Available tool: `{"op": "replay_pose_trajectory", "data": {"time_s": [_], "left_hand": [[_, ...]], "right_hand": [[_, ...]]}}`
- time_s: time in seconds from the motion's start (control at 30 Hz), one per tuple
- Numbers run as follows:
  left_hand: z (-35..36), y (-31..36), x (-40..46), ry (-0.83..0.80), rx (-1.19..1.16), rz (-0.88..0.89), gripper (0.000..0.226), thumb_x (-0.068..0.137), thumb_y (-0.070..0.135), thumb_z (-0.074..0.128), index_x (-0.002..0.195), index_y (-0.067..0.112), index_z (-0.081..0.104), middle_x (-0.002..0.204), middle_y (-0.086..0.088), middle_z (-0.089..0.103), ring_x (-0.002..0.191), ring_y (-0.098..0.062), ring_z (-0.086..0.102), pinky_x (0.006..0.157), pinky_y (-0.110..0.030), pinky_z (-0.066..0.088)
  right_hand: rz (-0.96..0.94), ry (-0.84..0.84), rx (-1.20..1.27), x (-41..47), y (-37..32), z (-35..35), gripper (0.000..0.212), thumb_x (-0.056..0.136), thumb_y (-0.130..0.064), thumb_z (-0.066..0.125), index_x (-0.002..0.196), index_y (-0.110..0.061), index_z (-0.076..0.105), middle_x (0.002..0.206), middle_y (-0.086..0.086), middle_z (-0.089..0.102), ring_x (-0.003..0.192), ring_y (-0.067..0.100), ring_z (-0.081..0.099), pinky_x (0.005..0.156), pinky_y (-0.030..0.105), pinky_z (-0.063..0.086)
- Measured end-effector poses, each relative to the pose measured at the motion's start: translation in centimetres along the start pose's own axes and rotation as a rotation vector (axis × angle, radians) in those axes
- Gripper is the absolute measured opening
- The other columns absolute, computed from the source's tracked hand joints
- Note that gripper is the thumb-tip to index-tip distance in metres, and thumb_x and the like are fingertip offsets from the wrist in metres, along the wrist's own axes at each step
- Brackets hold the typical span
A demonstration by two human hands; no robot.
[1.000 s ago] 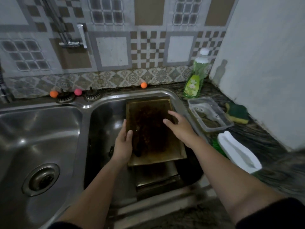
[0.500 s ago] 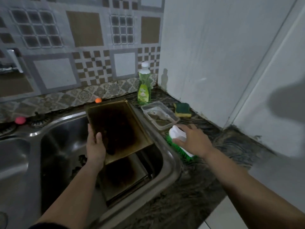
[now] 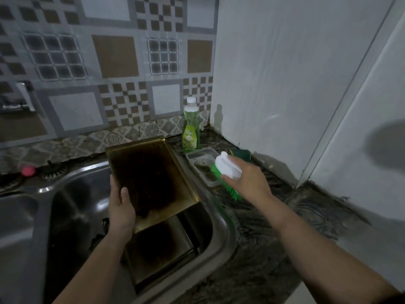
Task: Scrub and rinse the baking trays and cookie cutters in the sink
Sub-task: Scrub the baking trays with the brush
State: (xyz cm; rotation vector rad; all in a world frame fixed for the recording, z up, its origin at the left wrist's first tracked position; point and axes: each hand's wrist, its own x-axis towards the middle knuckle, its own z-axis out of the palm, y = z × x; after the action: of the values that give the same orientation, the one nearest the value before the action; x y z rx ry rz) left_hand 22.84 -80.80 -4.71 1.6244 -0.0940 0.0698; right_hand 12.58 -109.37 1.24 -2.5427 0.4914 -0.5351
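Observation:
A burnt, dark-stained baking tray (image 3: 153, 174) is tilted up over the right sink basin (image 3: 74, 211). My left hand (image 3: 120, 207) grips its near left edge, thumb on the inside. A second dark tray (image 3: 157, 249) lies flat in the basin beneath it. My right hand (image 3: 245, 181) is closed around a white-handled scrub brush with green bristles (image 3: 228, 172), held above the counter just right of the tilted tray. No cookie cutters are clearly visible.
A green dish soap bottle (image 3: 191, 128) stands at the back corner. A clear plastic container (image 3: 203, 165) and a green sponge (image 3: 242, 153) sit on the dark marbled counter (image 3: 263, 249). White wall panels rise on the right. A pink ball (image 3: 28, 171) rests behind the sink.
My right hand left the tray, reached to the counter, took hold of the scrub brush and lifted it. The left hand has tilted the tray up. The view swung right.

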Motion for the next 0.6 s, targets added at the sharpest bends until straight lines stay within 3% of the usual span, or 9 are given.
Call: {"op": "replay_pose_trajectory", "data": {"time_s": [0.13,0.37,0.6], "left_hand": [[-0.8,0.3,0.2,-0.013,0.008,-0.019,0.05,0.104,0.029,0.029,0.14,0.061,0.017,0.155,0.011,0.026,0.143,-0.018,0.025,0.114,-0.054,0.024],[-0.5,1.7,0.0,0.001,-0.032,-0.018,0.05,0.104,0.025,0.029,0.146,0.05,0.019,0.154,0.01,0.028,0.142,-0.015,0.025,0.115,-0.051,0.022],[-0.1,1.0,-0.1,0.073,-0.056,-0.059,0.05,0.104,0.029,0.031,0.149,0.044,0.015,0.155,0.011,0.025,0.142,-0.013,0.024,0.116,-0.047,0.022]], "right_hand": [[0.016,-0.056,-0.029,5.8,-1.8,1.7,0.065,0.085,-0.046,0.064,0.144,-0.038,0.038,0.136,0.001,0.056,0.121,0.025,0.054,0.094,0.036,0.049],[0.059,-0.201,-0.128,9.2,-1.4,7.4,0.063,0.088,-0.046,0.06,0.145,-0.038,0.035,0.138,0.004,0.053,0.123,0.028,0.051,0.088,0.036,0.046],[0.025,-0.122,-0.104,9.5,-1.9,7.3,0.067,0.088,-0.051,0.059,0.147,-0.039,0.031,0.136,0.009,0.054,0.12,0.031,0.052,0.084,0.037,0.048]]}}
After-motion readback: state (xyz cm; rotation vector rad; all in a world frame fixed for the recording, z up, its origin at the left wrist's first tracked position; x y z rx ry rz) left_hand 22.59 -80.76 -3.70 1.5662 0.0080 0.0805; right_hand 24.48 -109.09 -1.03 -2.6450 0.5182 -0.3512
